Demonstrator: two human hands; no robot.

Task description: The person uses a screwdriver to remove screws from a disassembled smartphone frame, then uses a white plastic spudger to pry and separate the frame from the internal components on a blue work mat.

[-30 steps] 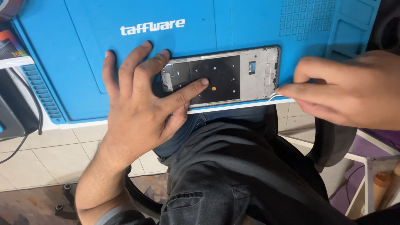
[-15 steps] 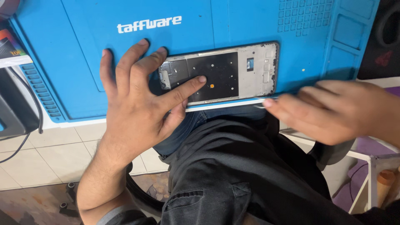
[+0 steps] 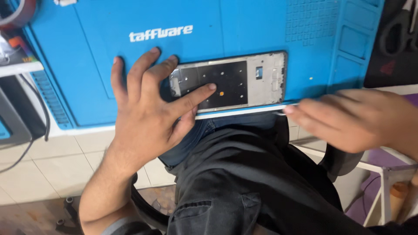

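While the left hand stays spread open, pinning the bare phone frame on the blue mat at the surface's near edge, the blurred right hand has pulled back rightward, fingers loosely closed; any tool is indistinct.

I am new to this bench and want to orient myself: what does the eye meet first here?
First, the bright blue mat filling the top. On its near edge lies an opened phone frame, pinned by the spread left hand. At the right, the blurred right hand reaches toward the frame's lower right corner.
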